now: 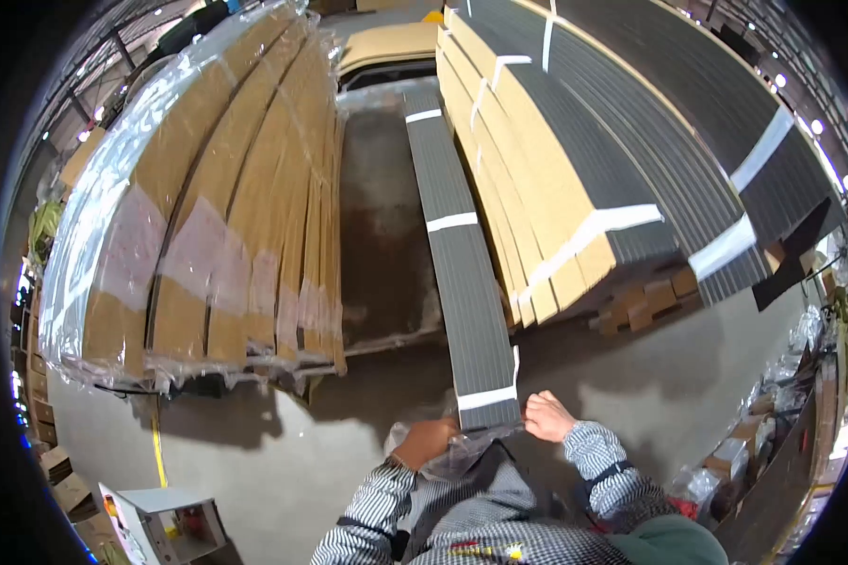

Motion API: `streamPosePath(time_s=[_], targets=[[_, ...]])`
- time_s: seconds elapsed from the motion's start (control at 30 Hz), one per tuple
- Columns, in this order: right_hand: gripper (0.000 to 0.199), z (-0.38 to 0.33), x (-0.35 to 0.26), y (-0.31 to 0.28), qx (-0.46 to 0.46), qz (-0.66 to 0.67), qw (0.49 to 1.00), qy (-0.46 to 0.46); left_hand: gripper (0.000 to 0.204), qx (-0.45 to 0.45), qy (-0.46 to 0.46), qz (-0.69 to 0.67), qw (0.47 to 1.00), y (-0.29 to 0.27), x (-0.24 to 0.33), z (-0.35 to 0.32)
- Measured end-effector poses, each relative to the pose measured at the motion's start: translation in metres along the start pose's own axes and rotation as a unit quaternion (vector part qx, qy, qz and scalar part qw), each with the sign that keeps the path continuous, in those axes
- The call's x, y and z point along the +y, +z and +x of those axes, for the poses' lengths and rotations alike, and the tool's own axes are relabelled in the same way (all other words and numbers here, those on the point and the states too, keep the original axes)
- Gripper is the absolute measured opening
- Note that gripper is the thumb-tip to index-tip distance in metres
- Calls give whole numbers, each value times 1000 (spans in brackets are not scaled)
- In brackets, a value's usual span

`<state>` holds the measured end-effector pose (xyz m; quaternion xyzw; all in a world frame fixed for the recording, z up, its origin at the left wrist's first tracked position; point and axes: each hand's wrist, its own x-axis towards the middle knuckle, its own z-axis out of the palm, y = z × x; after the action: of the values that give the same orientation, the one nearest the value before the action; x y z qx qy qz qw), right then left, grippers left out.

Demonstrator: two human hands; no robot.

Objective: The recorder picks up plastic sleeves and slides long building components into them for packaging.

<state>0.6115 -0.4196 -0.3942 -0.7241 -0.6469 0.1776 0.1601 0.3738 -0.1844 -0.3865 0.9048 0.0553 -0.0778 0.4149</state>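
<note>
A long, narrow bundle of dark grey ribbed strips (462,273), bound with white bands, runs away from my waist. Its near end lies between my two hands. Clear plastic film (457,457) is bunched around that near end. On the left side, my left hand (429,443) is closed on the film, close to the bundle's corner. Just right of the end, my right hand (548,417) has its fingers curled in beside the lowest white band; what they pinch is too small to make out.
Tall film-wrapped brown cardboard packs (226,235) stand at left. Larger strapped bundles with dark ribbed edges (612,160) stand at right. Between them lies a dark brown surface (382,226). A small open grey box (174,523) is at lower left; cartons (735,452) line the right.
</note>
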Motion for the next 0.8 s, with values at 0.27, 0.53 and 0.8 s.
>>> streamPosePath(time_s=[0.27,0.53,0.8], targets=[[11,48,-16,19,275,272,898,211,37,-103,-75,-292,948,-56,-30,40],[13,84,-7,30,407,274,820,294,15,216,-65,-186,956,-28,-25,71],[31,68,1,20,338,309,855,244,26,116,-34,-360,925,3,-42,39]])
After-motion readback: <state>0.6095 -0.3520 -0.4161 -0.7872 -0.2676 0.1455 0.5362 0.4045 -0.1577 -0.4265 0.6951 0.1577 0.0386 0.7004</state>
